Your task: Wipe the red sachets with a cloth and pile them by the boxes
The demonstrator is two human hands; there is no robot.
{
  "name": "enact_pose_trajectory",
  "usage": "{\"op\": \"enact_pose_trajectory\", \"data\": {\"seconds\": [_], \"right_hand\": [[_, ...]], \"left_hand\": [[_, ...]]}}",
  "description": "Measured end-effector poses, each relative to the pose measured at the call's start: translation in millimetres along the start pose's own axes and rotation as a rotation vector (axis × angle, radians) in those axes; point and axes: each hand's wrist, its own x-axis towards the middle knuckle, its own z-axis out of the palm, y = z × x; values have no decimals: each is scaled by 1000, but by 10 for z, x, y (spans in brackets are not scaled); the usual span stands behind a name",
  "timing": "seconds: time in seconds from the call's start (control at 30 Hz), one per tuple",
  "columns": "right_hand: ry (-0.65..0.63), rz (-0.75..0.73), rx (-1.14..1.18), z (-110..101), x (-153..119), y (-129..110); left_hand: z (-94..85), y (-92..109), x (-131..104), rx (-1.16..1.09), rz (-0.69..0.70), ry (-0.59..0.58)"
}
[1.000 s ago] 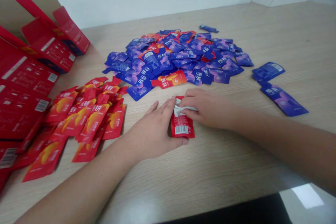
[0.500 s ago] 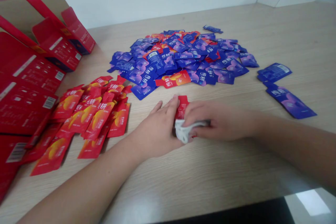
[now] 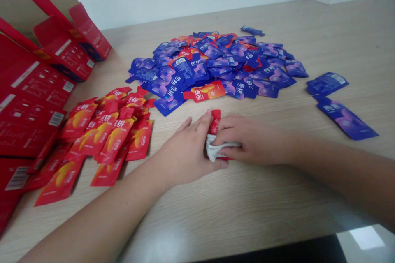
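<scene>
Where hands meet, red sachet (image 3: pixel 214 121) lies.

Red sachet (image 3: pixel 215 120), white cloth (image 3: pixel 216 151), blue-purple sachet pile (image 3: pixel 216 65).

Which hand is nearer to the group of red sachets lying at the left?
Left. The left hand lies just beside the red sachets; the right hand is farther away, beyond the left hand.

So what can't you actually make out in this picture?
- Red sachet, head view: mostly hidden under the left hand, right hand and white cloth.
- Red boxes: cut off by the left edge.
- Print on the blue sachets: too small.
</scene>
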Motion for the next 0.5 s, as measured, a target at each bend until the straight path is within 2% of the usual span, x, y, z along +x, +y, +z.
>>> {"op": "enact_pose_trajectory", "data": {"seconds": [0.3, 0.5], "right_hand": [[132, 155, -237, 3, 45, 276], [232, 271, -301, 11, 52, 499]], "left_hand": [[-14, 31, -4, 38, -26, 11], [30, 97, -73, 125, 66, -26]]}}
